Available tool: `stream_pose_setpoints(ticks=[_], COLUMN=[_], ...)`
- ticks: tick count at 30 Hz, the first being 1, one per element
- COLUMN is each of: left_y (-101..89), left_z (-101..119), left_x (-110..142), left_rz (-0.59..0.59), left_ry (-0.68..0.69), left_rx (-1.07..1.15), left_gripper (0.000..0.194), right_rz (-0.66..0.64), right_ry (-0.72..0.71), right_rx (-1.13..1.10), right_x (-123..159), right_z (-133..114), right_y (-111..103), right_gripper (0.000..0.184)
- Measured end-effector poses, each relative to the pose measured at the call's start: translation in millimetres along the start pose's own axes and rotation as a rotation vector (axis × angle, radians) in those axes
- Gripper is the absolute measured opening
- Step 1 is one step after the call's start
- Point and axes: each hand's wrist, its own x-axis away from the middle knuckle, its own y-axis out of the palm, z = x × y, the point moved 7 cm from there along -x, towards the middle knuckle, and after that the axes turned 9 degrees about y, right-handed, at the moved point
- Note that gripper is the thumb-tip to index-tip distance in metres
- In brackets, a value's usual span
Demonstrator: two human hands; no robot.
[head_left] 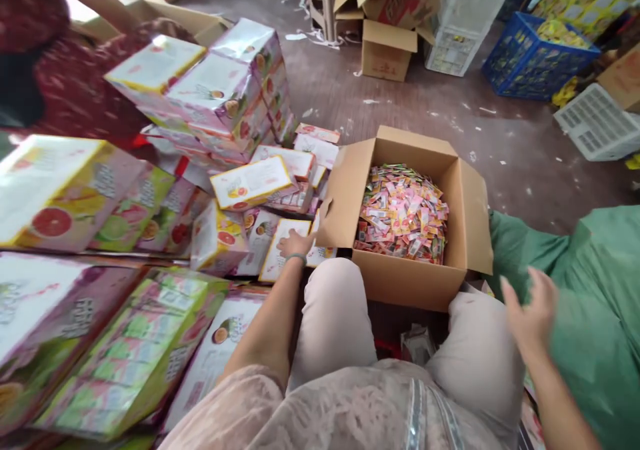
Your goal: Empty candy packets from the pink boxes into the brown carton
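Note:
My left hand [295, 243] reaches down past my knee and rests on a flat white and yellow fruit-print carton [280, 253] lying on the floor; its fingers curl on the carton's top edge. My right hand [531, 310] hovers open beside my right knee, fingers spread, holding nothing. Between my knees stands an open cardboard box [415, 280] filled with several small colourful sachets [403, 213].
Piles of glossy fruit-print cartons [220, 97] fill the left side, some stacked, some leaning. A person in a dark red patterned garment [55, 70] sits behind them. A green sack [595, 297] lies at right. Brown boxes [387, 50], white crates and a blue crate [537, 57] stand beyond.

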Motion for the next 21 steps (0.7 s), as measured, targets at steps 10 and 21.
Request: stream_pose_setpoints(ticks=[10,21], left_y=[72.7,121.5], left_z=[-45,-40], left_x=[4,15], left_rz=[-0.208,-0.259], left_ry=[0.248,0.467], left_rx=[-0.406,-0.508], left_gripper=[0.073,0.123], right_rz=[-0.988,-0.808], right_ry=[-0.791,-0.254], right_rx=[0.456,0.5], right_x=[4,-101], right_z=[-149,-136], right_y=[313,358], right_gripper=[0.067,0.043])
